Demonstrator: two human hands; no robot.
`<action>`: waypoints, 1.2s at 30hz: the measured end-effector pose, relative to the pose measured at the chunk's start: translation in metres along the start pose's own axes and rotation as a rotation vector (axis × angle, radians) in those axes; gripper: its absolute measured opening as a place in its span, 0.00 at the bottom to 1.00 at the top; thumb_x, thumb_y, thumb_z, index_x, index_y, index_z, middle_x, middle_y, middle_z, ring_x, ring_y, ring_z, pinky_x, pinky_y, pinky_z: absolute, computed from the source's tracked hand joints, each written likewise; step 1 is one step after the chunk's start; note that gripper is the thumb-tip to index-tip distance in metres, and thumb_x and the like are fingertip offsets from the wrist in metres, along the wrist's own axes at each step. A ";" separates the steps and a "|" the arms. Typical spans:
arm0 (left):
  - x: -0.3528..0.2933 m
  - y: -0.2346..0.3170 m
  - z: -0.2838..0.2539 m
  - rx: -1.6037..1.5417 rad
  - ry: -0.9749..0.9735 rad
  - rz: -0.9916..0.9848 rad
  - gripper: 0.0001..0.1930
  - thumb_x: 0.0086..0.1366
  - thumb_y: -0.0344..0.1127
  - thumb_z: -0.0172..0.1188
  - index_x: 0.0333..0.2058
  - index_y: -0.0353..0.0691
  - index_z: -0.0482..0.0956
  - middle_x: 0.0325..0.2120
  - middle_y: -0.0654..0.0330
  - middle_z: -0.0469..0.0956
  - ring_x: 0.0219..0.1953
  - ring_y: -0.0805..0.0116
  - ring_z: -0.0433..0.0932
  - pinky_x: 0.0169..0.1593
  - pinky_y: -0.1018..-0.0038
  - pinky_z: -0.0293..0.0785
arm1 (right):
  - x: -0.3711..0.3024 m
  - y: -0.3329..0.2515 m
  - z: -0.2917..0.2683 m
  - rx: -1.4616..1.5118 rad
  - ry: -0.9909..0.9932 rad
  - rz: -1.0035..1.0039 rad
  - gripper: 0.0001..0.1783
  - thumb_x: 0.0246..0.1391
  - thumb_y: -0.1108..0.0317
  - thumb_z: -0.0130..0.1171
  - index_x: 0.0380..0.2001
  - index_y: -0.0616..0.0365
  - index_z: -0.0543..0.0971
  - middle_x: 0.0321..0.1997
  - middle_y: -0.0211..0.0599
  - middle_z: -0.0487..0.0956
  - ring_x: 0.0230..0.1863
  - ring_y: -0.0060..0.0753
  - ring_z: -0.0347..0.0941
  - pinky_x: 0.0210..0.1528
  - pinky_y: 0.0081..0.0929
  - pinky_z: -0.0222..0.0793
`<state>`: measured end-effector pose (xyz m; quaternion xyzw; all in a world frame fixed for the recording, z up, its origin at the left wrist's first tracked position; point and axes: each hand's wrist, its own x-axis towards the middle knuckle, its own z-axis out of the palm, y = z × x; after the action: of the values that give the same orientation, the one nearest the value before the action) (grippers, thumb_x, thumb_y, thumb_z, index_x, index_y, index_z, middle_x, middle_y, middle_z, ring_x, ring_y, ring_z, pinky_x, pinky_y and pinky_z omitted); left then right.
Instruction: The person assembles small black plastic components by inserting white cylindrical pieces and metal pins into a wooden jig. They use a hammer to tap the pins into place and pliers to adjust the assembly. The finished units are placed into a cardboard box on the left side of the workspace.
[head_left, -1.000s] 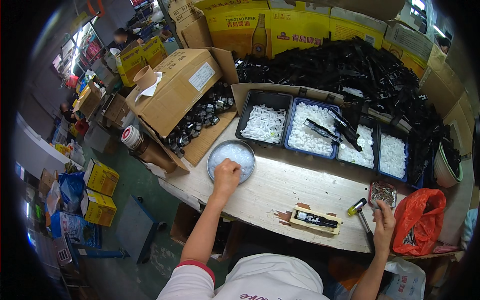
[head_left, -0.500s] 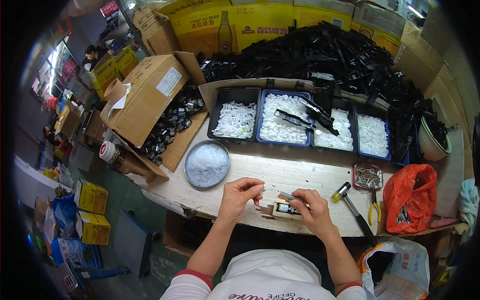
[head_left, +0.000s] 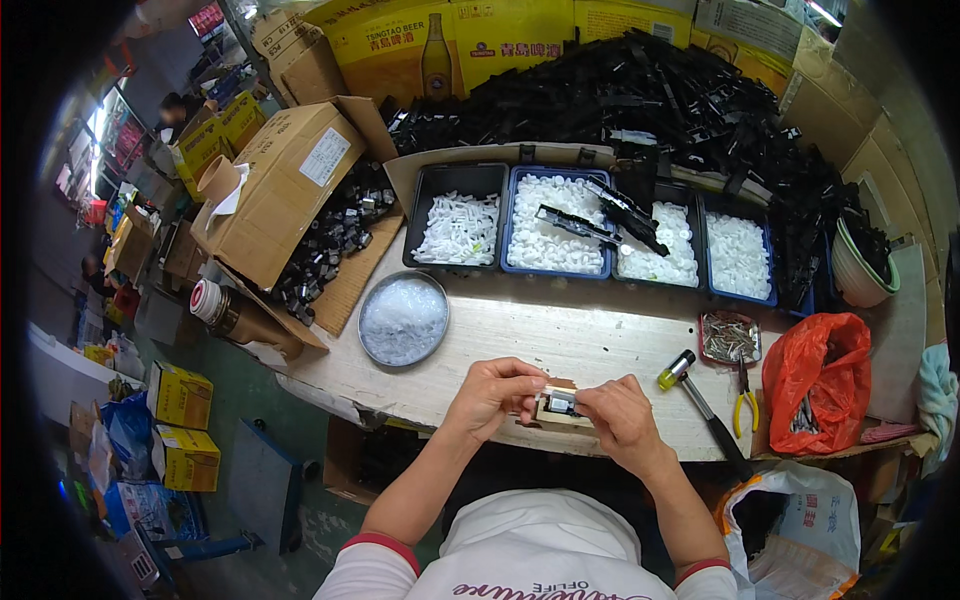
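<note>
A small pale wooden block [head_left: 566, 420] lies near the table's front edge, with a black and silver part [head_left: 561, 404] set in its top. My left hand [head_left: 497, 397] is closed at the block's left end, thumb and fingertips pinched together over it. At the other end my right hand [head_left: 622, 412] has its fingers curled and pressed down against the part. What each pinch holds is too small and covered to make out. A dark brown patch [head_left: 560, 383] shows on the table just behind the block.
Behind stand bins of small white plastic pieces [head_left: 556, 222], backed by a heap of black parts [head_left: 600, 110]. A round dish [head_left: 405, 318] of clear bits sits left. Rightward lie a hammer [head_left: 706, 405], yellow-handled pliers [head_left: 745, 408], a tray of metal pins [head_left: 730, 337] and a red bag [head_left: 815, 380].
Both hands have come down onto the block and closer together. The thin grey rod seen in my right hand no longer shows. The view has shifted slightly.
</note>
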<state>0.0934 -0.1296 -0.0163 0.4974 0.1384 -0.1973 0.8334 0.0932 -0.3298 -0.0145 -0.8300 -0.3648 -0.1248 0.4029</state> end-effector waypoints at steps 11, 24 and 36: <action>0.007 -0.032 0.025 0.954 0.001 0.716 0.13 0.48 0.29 0.62 0.35 0.39 0.77 0.30 0.61 0.75 0.36 0.70 0.69 0.38 0.73 0.64 | -0.054 0.020 -0.040 0.881 0.099 0.938 0.05 0.55 0.71 0.47 0.33 0.61 0.69 0.20 0.31 0.72 0.16 0.13 0.61 0.18 0.10 0.58; 0.014 -0.056 0.040 1.204 0.045 0.659 0.18 0.40 0.32 0.66 0.35 0.42 0.78 0.35 0.63 0.70 0.42 0.65 0.62 0.47 0.68 0.52 | -0.052 0.021 -0.030 0.767 0.015 0.999 0.04 0.54 0.72 0.47 0.30 0.61 0.69 0.18 0.27 0.71 0.14 0.11 0.58 0.15 0.11 0.54; 0.014 -0.058 0.039 1.177 0.069 0.693 0.14 0.41 0.34 0.66 0.31 0.44 0.78 0.33 0.66 0.69 0.38 0.67 0.62 0.43 0.70 0.51 | -0.052 0.028 -0.023 0.504 -0.024 0.961 0.04 0.51 0.72 0.51 0.28 0.62 0.70 0.15 0.29 0.70 0.16 0.16 0.62 0.19 0.18 0.57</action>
<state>0.0799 -0.1915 -0.0485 0.8894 -0.1328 0.0547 0.4341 0.0780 -0.3854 -0.0417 -0.7825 0.0328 0.1744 0.5968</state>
